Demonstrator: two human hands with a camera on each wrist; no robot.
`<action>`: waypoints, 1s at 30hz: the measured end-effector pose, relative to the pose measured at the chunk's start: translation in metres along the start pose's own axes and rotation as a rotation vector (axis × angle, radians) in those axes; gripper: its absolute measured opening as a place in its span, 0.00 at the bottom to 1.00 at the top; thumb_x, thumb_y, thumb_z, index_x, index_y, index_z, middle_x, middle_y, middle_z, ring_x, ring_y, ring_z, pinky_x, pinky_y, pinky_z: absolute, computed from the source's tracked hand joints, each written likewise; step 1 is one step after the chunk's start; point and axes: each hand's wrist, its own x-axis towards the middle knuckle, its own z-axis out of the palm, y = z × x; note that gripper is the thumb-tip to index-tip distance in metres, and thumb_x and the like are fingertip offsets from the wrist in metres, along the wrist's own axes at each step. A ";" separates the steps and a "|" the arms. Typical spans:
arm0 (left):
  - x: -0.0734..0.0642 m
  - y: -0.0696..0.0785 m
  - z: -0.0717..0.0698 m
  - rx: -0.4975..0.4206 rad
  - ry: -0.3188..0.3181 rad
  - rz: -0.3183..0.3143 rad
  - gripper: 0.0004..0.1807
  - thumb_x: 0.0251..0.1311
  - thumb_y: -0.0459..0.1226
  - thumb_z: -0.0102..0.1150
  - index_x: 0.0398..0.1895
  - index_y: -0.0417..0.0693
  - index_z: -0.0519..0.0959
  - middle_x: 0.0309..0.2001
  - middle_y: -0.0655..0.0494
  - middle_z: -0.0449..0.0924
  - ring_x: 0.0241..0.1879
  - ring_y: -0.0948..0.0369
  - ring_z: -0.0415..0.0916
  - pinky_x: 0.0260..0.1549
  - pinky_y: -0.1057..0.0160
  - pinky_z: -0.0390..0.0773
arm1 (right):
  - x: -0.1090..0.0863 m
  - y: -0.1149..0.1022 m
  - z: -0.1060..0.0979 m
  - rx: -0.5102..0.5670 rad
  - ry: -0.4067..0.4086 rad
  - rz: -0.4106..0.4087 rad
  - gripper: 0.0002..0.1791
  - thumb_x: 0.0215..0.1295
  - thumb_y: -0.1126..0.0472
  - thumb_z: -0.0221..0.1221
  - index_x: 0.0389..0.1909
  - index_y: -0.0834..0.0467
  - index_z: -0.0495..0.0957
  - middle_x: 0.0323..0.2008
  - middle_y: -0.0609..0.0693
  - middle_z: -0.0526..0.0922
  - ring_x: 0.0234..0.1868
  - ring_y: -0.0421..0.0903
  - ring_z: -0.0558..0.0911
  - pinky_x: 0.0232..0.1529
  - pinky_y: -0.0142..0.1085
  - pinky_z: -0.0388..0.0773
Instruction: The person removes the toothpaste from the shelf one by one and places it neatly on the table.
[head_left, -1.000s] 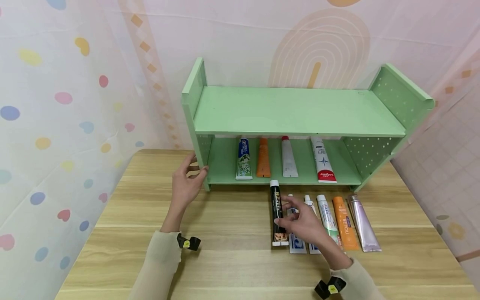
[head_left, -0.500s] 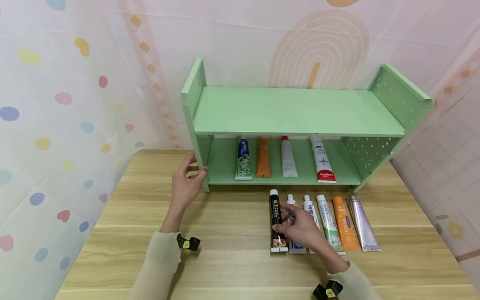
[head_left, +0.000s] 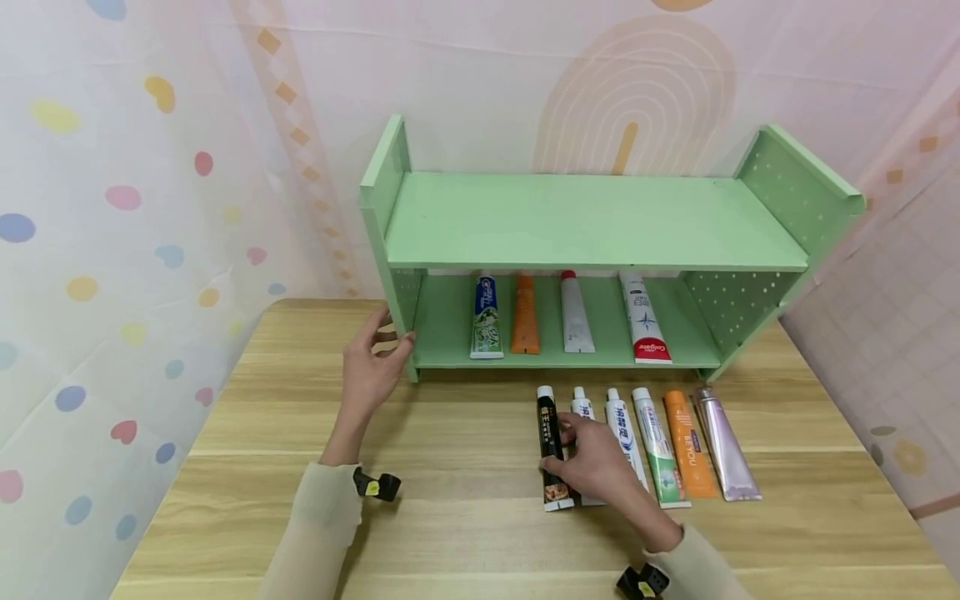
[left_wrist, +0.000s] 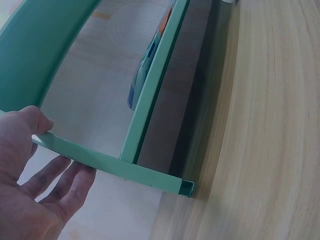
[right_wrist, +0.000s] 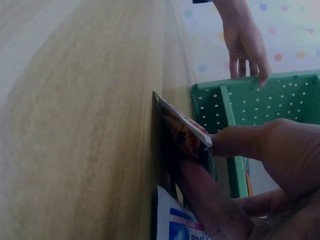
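My right hand (head_left: 594,461) pinches a black toothpaste tube (head_left: 549,425) between thumb and fingers; the tube has a white cap and lies at the left end of a row on the table. In the right wrist view its flat crimped end (right_wrist: 185,122) shows, with the thumb against it. My left hand (head_left: 371,367) grips the front edge of the left side panel (head_left: 390,250) of a green shelf; in the left wrist view the thumb (left_wrist: 37,120) lies on one side of that panel and the fingers on the other. My right hand partly covers a white-and-blue tube (head_left: 582,404).
Right of my right hand lie a white-and-blue tube (head_left: 624,429), a white-and-green tube (head_left: 660,454), an orange tube (head_left: 688,450) and a lilac tube (head_left: 726,450). On the lower shelf board (head_left: 450,333) lie several more tubes. The upper board (head_left: 600,221) overhangs them.
The black toothpaste tube has moved down, away from the shelf, to the left end of the row, with my right hand on it. My left hand keeps its place on the panel.
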 end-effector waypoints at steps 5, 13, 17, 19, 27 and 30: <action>0.001 0.000 0.001 -0.005 -0.003 -0.006 0.29 0.67 0.28 0.59 0.72 0.39 0.70 0.61 0.30 0.75 0.51 0.37 0.80 0.37 0.83 0.80 | -0.002 -0.002 0.000 -0.042 0.016 -0.011 0.40 0.50 0.56 0.78 0.64 0.67 0.76 0.33 0.48 0.82 0.30 0.41 0.75 0.33 0.36 0.77; 0.001 -0.001 0.001 -0.011 -0.002 -0.019 0.29 0.67 0.28 0.59 0.72 0.41 0.71 0.61 0.31 0.75 0.51 0.38 0.79 0.37 0.83 0.80 | -0.007 -0.003 -0.007 -0.115 0.030 -0.007 0.34 0.52 0.56 0.77 0.60 0.64 0.80 0.31 0.48 0.86 0.19 0.39 0.73 0.22 0.33 0.72; 0.002 -0.009 0.001 -0.008 0.003 -0.016 0.29 0.67 0.29 0.59 0.73 0.43 0.71 0.61 0.32 0.76 0.51 0.39 0.80 0.37 0.83 0.80 | -0.007 -0.002 -0.013 -0.109 0.042 -0.018 0.31 0.53 0.57 0.76 0.58 0.63 0.82 0.31 0.47 0.87 0.20 0.38 0.74 0.20 0.32 0.72; 0.004 -0.019 0.002 -0.004 0.007 -0.005 0.29 0.68 0.30 0.60 0.73 0.46 0.71 0.61 0.35 0.77 0.51 0.42 0.80 0.38 0.82 0.81 | -0.005 0.000 -0.016 -0.086 0.042 -0.038 0.30 0.53 0.58 0.76 0.57 0.63 0.82 0.31 0.46 0.86 0.23 0.37 0.76 0.22 0.31 0.73; 0.007 -0.038 0.003 0.003 0.016 0.010 0.30 0.68 0.31 0.61 0.73 0.50 0.71 0.62 0.40 0.78 0.50 0.47 0.81 0.39 0.79 0.83 | -0.001 0.008 -0.032 0.089 -0.036 -0.134 0.33 0.60 0.58 0.72 0.65 0.65 0.76 0.44 0.54 0.86 0.35 0.40 0.82 0.28 0.30 0.78; 0.006 -0.027 0.003 0.000 0.010 -0.005 0.30 0.68 0.30 0.60 0.73 0.47 0.71 0.62 0.37 0.76 0.51 0.44 0.80 0.38 0.81 0.81 | 0.000 0.011 -0.039 0.120 -0.045 -0.176 0.34 0.62 0.57 0.71 0.67 0.64 0.74 0.48 0.57 0.85 0.39 0.43 0.85 0.29 0.29 0.80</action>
